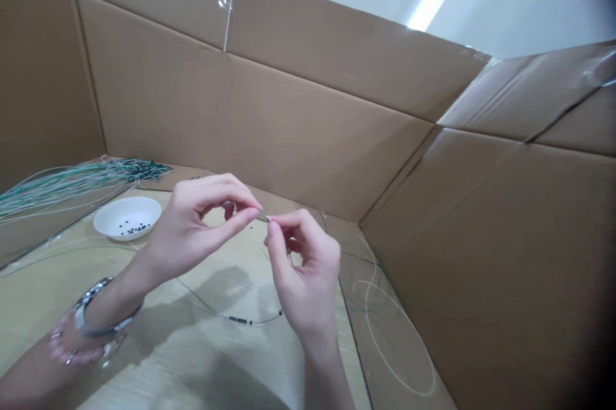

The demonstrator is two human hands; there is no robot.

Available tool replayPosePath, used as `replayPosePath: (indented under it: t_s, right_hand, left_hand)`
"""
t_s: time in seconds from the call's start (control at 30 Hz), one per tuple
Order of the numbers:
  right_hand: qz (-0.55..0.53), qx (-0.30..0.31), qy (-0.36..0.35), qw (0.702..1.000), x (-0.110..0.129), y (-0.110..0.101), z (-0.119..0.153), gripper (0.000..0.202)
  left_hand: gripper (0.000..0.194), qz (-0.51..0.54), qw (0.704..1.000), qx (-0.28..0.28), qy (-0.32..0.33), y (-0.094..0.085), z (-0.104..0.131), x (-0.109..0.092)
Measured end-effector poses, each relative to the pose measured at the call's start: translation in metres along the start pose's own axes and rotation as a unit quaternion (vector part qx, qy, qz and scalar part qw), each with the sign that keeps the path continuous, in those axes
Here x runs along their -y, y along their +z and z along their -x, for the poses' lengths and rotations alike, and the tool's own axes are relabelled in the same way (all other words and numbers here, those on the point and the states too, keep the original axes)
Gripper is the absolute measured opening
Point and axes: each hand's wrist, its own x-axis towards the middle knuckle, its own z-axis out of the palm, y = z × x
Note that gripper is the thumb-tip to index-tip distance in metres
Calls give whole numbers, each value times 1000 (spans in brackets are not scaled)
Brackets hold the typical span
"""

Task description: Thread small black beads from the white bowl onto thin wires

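On my left wrist, nearest, sit two bracelets (101, 328), one silver, one pink. Right of the bowl (128, 212), one beaded cord (240, 320) carries a row of black beads, too small to count, and one set apart by my right hand (308, 269). Above it, my left hand (192, 227) and right hand each pinch one thin strand (264, 214), thumb and fingertip closed. The bowl holds over ten black beads (137, 229). One cord bundle (139, 169) lies just behind it; cardboard walls (298, 121) stand beyond.
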Motion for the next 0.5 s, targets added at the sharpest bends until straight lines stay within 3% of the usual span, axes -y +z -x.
replayPosePath:
  t_s: [0.3,0.4,0.5]
  right_hand:
    - [20,-37,-35,998,4,1,3,12]
    - [36,-62,-54,996,5,-1,6,12]
    - [25,-74,-78,994,9,-5,8,14]
  left_hand:
    - [8,20,999,26,-2,3,0,-6]
    - [10,103,994,19,-30,6,2,-5]
    - [12,230,969,15,-88,11,4,-4]
